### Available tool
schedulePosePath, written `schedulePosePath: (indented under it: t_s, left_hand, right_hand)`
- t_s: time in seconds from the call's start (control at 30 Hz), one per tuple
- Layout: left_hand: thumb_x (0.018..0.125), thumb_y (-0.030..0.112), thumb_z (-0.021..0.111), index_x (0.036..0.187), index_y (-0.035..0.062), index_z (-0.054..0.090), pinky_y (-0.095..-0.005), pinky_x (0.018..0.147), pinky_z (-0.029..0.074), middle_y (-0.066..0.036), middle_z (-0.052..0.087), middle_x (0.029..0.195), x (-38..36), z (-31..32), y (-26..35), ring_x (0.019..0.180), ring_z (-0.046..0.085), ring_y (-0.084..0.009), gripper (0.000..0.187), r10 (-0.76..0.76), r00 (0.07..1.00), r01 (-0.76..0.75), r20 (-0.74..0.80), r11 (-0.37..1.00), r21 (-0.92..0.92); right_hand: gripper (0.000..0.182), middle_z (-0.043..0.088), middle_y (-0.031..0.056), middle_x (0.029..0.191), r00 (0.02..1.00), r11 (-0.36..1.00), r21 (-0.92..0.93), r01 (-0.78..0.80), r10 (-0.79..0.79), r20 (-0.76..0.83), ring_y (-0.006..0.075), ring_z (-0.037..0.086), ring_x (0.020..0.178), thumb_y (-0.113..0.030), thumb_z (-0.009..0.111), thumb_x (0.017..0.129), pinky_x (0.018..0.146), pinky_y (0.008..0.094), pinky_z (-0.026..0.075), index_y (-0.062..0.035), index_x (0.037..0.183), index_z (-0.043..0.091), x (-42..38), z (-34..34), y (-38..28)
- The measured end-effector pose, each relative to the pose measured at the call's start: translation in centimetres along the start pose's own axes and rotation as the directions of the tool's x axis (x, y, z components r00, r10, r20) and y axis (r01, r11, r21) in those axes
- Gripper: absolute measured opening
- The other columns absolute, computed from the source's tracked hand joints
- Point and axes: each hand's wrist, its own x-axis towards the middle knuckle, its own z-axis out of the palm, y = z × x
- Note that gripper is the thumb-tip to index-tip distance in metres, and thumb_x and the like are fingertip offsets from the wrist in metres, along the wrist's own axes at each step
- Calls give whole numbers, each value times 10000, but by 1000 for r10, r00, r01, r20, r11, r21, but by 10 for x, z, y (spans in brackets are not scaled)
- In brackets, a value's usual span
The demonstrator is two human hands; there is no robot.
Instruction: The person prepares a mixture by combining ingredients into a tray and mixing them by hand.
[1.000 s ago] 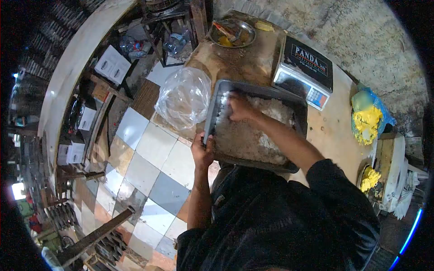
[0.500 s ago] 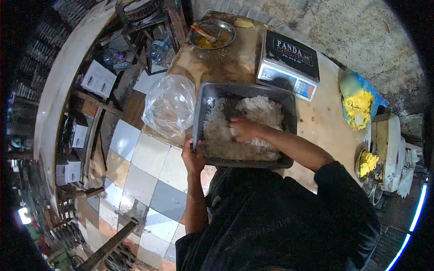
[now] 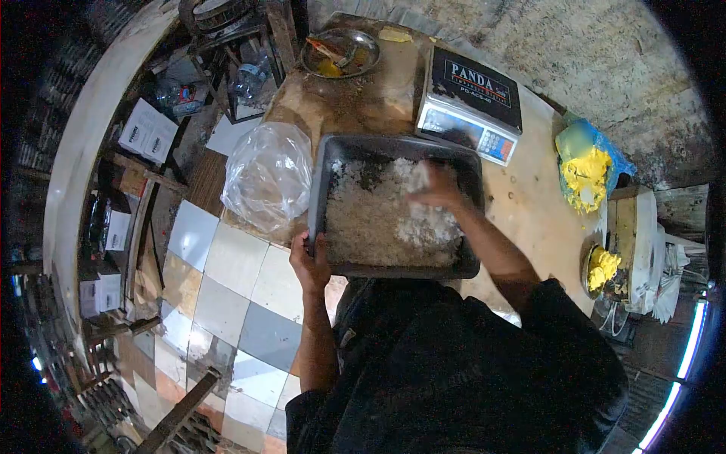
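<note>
A dark grey rectangular tray sits at the table's near edge, with a layer of white and pale brown crumbly stuff across its bottom. My left hand is closed on the tray's left wall near the front corner, thumb inside. Over the looser white clumps in the right part of the tray is my right hand. Motion smears its fingers, so whether they hold any of the stuff cannot be made out. A clear plastic bag lies just left of the tray.
Behind the tray stands a digital scale. A round metal dish holding a brush is at the back left. Yellow soft stuff lies in a blue bag at right, with a bowl of more yellow stuff nearer me.
My right hand has moved from the middle of the tray toward its upper right. The white heap there looks flatter and more spread. My left hand keeps its hold on the tray.
</note>
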Motion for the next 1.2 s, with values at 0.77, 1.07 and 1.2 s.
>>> schedulePosePath:
  t_s: [0.77, 1.07, 1.2]
  left_hand:
    - [877, 146, 612, 935, -17, 556, -258, 620, 423, -90, 563, 781, 0, 4, -3, 705, 523, -124, 182, -110, 994, 110, -6, 991, -72]
    - [857, 143, 636, 963, -20, 558, -327, 617, 429, -123, 542, 764, 5, 7, 4, 670, 514, -219, 210, -27, 999, 26, -37, 1000, -14]
    - [864, 143, 628, 954, -26, 562, -312, 625, 426, -89, 538, 763, 6, 5, 0, 685, 508, -170, 203, 111, 993, -110, -34, 993, 47]
  right_hand:
    - [650, 578, 182, 1152, 968, 966, 151, -208, 181, 174, 250, 546, 1091, -290, 704, 751, 919, 405, 445, -20, 1289, 458, -41, -39, -50]
    - [873, 459, 181, 1306, 958, 904, 325, -277, 235, 161, 274, 487, 1150, -280, 776, 681, 976, 386, 393, -31, 1370, 302, -13, -35, -1]
    - [951, 305, 156, 1431, 991, 970, 222, -97, 74, 110, 274, 331, 1298, -359, 788, 682, 1073, 398, 287, -68, 1409, 249, -17, -2, -25]
